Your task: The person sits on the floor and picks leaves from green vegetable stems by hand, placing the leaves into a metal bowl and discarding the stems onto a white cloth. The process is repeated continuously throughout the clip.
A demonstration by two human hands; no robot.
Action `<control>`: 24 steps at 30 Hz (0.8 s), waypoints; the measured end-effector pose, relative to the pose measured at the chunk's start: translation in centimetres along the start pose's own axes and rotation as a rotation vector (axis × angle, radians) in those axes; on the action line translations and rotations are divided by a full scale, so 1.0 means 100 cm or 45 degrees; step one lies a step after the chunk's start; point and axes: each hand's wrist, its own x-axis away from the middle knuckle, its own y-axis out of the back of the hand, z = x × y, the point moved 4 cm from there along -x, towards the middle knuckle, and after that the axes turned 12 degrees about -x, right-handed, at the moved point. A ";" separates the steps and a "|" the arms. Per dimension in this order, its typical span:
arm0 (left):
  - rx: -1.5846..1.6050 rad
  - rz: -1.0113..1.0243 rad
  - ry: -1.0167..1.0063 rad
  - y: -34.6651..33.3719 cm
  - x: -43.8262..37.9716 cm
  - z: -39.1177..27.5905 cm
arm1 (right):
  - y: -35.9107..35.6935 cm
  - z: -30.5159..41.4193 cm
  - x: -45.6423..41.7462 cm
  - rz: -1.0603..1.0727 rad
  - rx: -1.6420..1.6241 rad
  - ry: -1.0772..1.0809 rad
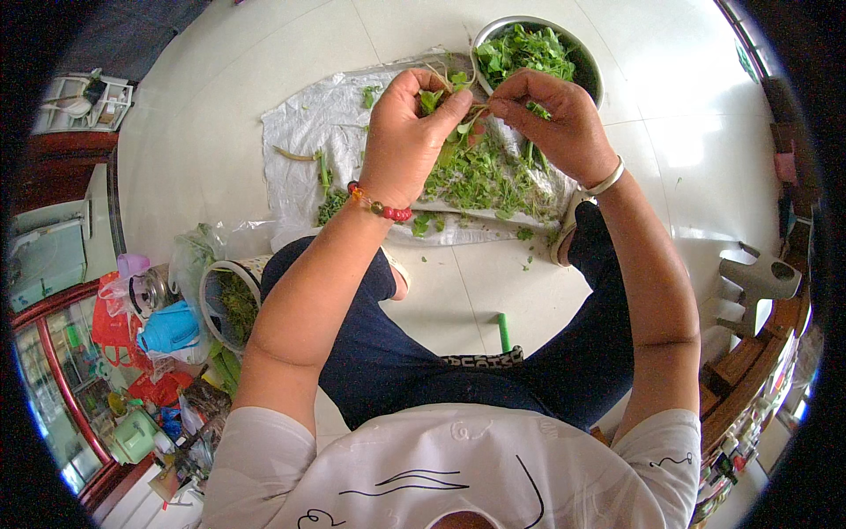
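Note:
My left hand [416, 125] is closed around a small bunch of leafy greens [431, 100], pale stems and roots sticking out past the thumb. The thumb and forefinger of my right hand [552, 116] pinch a thin stem close to that bunch. Beneath both hands lies a heap of loose green leaves and sprigs [482, 175] on a white woven plastic sheet [310, 125]. Behind my right hand stands a round metal basin [598, 73] with picked greens [525, 53] in it. My fingers hide part of the bunch.
Left of my leg, a bin [254, 278] holds plant scraps, beside plastic bags and a blue jug [168, 327]. A grey plastic stool [760, 278] stands at right. Between my legs a green rod [504, 332] shows over the tiled floor [449, 284].

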 end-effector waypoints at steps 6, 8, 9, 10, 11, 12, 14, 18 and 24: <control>0.119 -0.080 0.102 0.006 -0.001 0.003 | 0.006 -0.005 0.000 -0.044 -0.093 0.021; 0.303 -0.089 0.198 0.008 -0.001 0.007 | 0.009 -0.009 0.001 -0.077 -0.234 -0.052; 0.321 -0.084 0.214 0.010 -0.002 0.008 | 0.011 -0.010 0.001 -0.091 -0.279 -0.089; 0.338 -0.080 0.230 0.012 -0.004 0.008 | 0.013 -0.011 0.001 -0.105 -0.323 -0.126; 0.356 -0.075 0.246 0.015 -0.005 0.009 | 0.016 -0.011 0.001 -0.119 -0.368 -0.164; 0.434 -0.107 0.257 0.017 -0.006 0.011 | 0.018 -0.012 0.001 -0.126 -0.410 -0.177; 0.412 -0.161 0.261 0.026 -0.008 0.011 | 0.023 -0.015 -0.001 -0.141 -0.496 -0.205; 0.477 -0.201 0.218 0.032 -0.011 0.013 | 0.040 -0.025 -0.002 -0.220 -0.541 -0.273; 0.433 -0.125 0.266 0.027 -0.008 0.009 | 0.063 -0.038 -0.005 -0.519 -0.843 -0.264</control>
